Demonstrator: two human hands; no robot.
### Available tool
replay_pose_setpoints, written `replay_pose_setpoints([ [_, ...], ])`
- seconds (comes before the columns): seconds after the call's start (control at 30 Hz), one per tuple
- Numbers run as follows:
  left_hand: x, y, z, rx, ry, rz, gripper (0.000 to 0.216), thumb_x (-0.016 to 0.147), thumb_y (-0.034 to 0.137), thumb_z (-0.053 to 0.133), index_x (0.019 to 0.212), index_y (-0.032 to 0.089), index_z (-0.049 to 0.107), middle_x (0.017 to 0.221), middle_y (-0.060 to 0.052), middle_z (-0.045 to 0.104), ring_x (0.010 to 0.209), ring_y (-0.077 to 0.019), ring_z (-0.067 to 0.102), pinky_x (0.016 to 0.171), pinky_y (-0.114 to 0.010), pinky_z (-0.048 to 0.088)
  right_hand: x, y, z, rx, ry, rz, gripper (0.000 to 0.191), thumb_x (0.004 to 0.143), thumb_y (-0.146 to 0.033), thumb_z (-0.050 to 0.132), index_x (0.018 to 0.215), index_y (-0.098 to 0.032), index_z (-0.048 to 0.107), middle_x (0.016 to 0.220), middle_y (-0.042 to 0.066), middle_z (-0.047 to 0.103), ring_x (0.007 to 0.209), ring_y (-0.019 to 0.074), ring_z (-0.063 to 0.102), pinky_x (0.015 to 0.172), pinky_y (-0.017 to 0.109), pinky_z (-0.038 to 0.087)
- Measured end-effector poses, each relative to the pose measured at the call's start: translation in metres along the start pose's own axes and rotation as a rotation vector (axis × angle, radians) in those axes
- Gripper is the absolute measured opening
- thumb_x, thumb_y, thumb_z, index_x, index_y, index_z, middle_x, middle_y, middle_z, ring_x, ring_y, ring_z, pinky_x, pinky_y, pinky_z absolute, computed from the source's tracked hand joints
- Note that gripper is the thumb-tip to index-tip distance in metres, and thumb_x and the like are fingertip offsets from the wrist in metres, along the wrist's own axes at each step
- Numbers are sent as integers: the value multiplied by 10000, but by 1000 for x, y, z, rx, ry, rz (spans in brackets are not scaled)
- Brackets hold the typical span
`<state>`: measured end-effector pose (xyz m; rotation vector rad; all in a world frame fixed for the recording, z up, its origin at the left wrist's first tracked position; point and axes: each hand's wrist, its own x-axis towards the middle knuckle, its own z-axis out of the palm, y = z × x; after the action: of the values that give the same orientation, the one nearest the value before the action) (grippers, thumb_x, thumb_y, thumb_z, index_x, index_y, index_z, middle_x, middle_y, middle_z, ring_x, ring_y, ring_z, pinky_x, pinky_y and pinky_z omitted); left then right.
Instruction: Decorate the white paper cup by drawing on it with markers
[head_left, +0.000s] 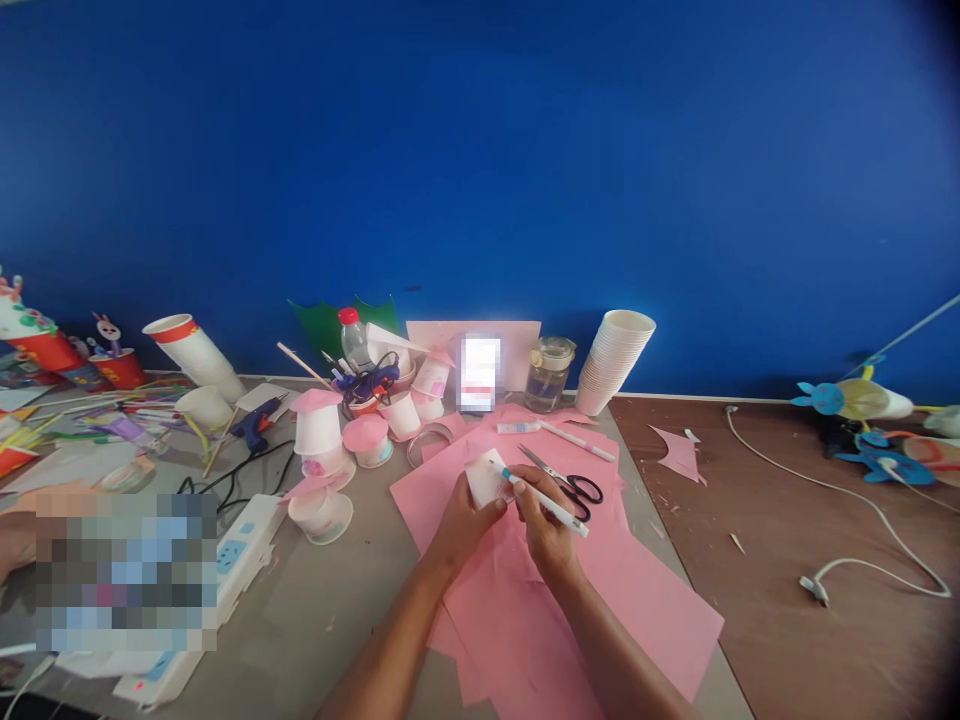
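My left hand (466,520) is closed around a small white paper cup (484,478), tilted over the pink sheets. Faint pinkish marks show on the cup's side. Between the fingers of my right hand (546,520) is a white marker pen (553,508) with a blue band, its tip at or very near the cup; whether it touches I cannot tell. Under both hands lie several pink paper sheets (645,610). Black-handled scissors (581,492) rest on the paper just beyond my right hand. Further back, another white marker (577,440) lies beside its cap-like piece (517,428).
Pink-roofed paper cups (317,430) stand to the left, near a blue glue gun (257,425) and a white power strip (232,570). At the back are a lit phone (480,372), a glass jar (550,375) and stacked cups (615,360). A white cable (840,490) crosses the brown table.
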<state>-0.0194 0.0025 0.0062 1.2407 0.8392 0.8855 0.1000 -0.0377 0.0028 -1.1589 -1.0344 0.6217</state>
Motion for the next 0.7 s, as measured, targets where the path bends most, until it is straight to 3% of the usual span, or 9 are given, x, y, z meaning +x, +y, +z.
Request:
replay_pose_setpoints([
  [0.7,-1,-7,-2,32,54,-43,471,725,444,765,1058,166,583,997,-62,642,950,-234,582,814,-334,474,0,1,0,-6,18,42,188,866,-350,555,842,-209,677,704,10,619,556,131,482,541,286,449],
])
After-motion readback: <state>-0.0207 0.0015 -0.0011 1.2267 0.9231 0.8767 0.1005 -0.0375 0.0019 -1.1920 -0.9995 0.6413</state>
